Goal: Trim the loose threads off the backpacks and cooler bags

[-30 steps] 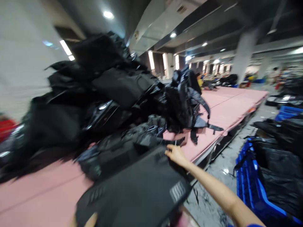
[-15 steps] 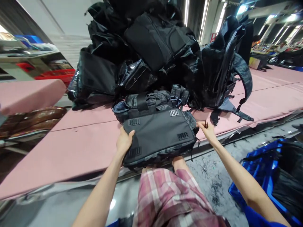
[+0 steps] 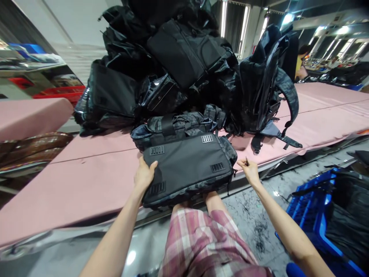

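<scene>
A black bag (image 3: 187,165) with a dark camouflage trim lies at the table's near edge, its flat base with slotted feet turned up toward me. My left hand (image 3: 144,174) grips the bag's left side, thumb on top and fingers out of sight beneath. Just off the bag's right end, my right hand (image 3: 250,170) is closed in a pinch. A small dark pointed tool (image 3: 247,162) sticks up from its fingers; its exact kind is too small to tell. Near the pinch, a cord or strap end (image 3: 234,172) hangs at the bag's corner.
A tall heap of black bags (image 3: 178,54) stands behind on the pink-covered table (image 3: 95,173). To its right a backpack (image 3: 261,80) stands upright with straps trailing. A blue crate (image 3: 319,223) holding black items is on the floor at right. Another person (image 3: 301,61) is far off.
My right hand has drawn slightly away from the bag's right end, still pinched. The view has shifted a little to the right; my left hand keeps its hold on the bag.
</scene>
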The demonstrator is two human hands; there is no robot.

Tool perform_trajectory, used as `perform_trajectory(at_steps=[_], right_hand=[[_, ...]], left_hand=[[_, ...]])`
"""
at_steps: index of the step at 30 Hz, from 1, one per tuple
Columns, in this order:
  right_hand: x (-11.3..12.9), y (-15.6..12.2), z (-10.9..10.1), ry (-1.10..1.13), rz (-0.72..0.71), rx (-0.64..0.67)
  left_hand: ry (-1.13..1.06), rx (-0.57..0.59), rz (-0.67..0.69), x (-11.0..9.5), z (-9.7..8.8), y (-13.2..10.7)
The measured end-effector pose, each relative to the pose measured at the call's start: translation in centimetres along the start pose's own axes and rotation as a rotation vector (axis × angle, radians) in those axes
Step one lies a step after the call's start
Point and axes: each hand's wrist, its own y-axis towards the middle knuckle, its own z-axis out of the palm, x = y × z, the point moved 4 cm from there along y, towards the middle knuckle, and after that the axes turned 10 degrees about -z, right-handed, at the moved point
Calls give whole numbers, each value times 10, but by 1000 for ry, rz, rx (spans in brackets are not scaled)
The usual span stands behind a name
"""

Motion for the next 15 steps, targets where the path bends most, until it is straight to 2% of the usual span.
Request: perform_trajectory(at_steps=[5,9,13,15], right_hand=[[7,0,15,32,-10,88],[1,-8,2,27,52,45],[3,-21,-1,45,79,163],[9,-28,1,46,100,195]], left_hand=[[-11,0,22,0,4,2],[-13,2,27,2,5,5],[8,-9,3,14,-1,2],[-9,-46,95,1,-2,-2]])
